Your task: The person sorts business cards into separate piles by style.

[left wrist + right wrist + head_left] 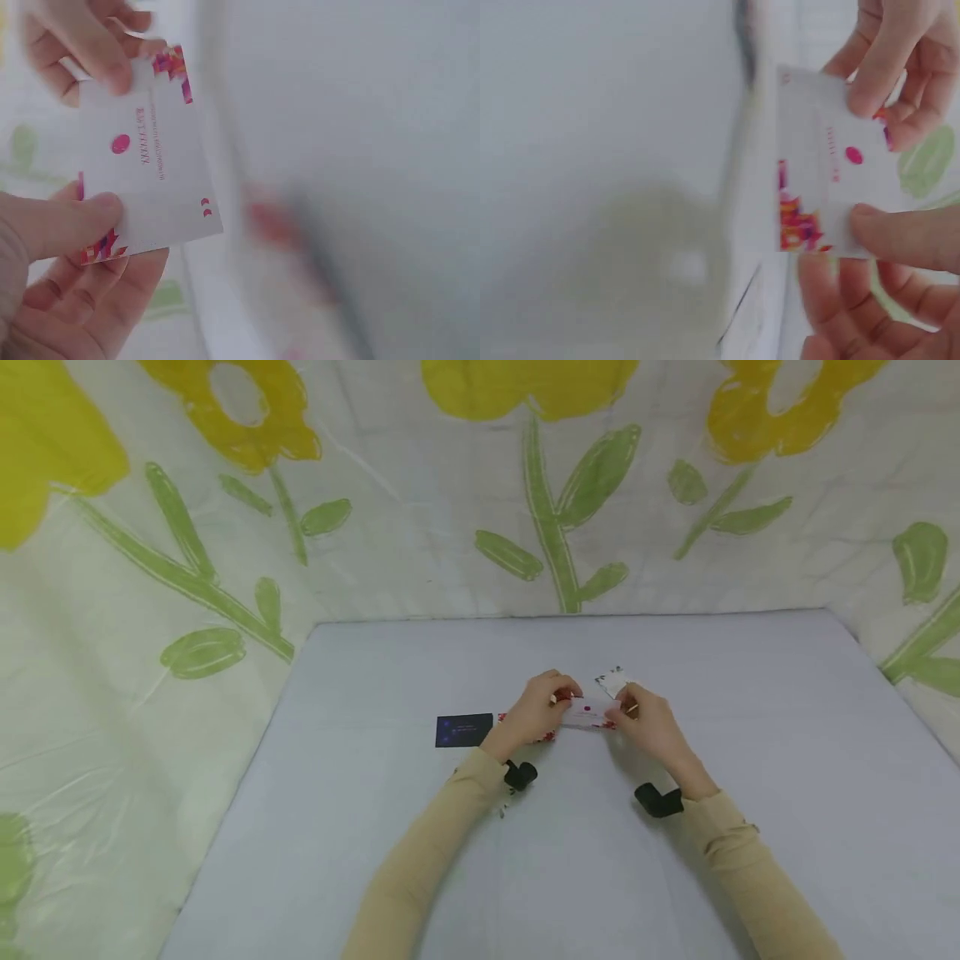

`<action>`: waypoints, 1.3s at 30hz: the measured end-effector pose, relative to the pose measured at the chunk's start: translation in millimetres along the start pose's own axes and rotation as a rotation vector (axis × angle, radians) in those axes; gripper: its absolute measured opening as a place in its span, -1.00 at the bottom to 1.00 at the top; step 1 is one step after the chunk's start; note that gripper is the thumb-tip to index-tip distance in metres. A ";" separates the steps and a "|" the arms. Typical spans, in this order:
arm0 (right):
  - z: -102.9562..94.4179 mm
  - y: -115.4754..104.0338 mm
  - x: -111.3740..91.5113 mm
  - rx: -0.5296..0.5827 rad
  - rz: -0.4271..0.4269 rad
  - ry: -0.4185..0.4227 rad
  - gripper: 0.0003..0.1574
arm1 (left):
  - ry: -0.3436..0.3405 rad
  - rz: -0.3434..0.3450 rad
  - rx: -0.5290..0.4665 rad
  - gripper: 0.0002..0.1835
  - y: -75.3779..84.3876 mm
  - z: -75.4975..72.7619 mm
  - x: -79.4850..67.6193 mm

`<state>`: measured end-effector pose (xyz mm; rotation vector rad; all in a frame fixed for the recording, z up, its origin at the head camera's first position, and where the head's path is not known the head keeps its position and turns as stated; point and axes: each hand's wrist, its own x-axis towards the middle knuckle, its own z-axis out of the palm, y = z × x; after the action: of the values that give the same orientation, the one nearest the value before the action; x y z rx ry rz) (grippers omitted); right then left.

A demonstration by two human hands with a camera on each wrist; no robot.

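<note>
Both hands hold one white card with red and purple corner patterns, a pink dot and small print, raised above the table. My left hand pinches its left end between thumb and fingers. At the opposite end, my right hand grips it the same way, thumb on the printed face. In the right wrist view the card shows thumbs on its face and fingers behind. Under the left hand lies a red-patterned card, partly covered by that hand.
A dark blue card lies left of the left hand. A white card with dark leaf marks lies behind the right hand. Another leaf-marked piece is mostly hidden by the left forearm. Flowered cloth hangs behind the white table.
</note>
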<state>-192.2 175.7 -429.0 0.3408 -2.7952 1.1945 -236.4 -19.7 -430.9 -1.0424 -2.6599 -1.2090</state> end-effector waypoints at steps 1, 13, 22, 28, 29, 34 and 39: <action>1.2 -2.2 2.8 0.028 -0.014 0.019 -0.79 | 0.037 -0.009 -0.037 -0.84 -0.8 -5.2 -2.4; 37.1 -23.3 31.0 0.224 0.063 -0.051 -0.63 | 0.190 -0.222 -0.084 -0.83 -20.1 -41.9 -39.8; 61.2 -30.8 31.7 0.226 0.023 -0.118 -0.69 | 0.144 -0.261 -0.016 -0.89 -31.6 -46.3 -60.6; 68.6 -34.0 31.0 0.161 -0.010 -0.124 -0.71 | 0.122 -0.292 -0.002 -0.89 -35.8 -45.3 -64.4; 69.0 -34.5 30.9 0.148 -0.007 -0.123 -0.72 | 0.119 -0.294 -0.002 -0.89 -36.3 -44.9 -64.5; 69.4 -39.1 30.7 0.078 0.007 -0.135 -0.73 | 0.102 -0.283 0.024 -0.90 -39.4 -42.8 -64.1; 68.8 -42.7 31.4 0.011 0.033 -0.172 -0.74 | 0.064 -0.294 0.064 -0.90 -40.9 -41.0 -63.8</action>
<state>-211.8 92.0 -441.5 0.4192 -2.9507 1.2447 -220.7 -102.6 -448.0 -0.6075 -2.8521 -1.1656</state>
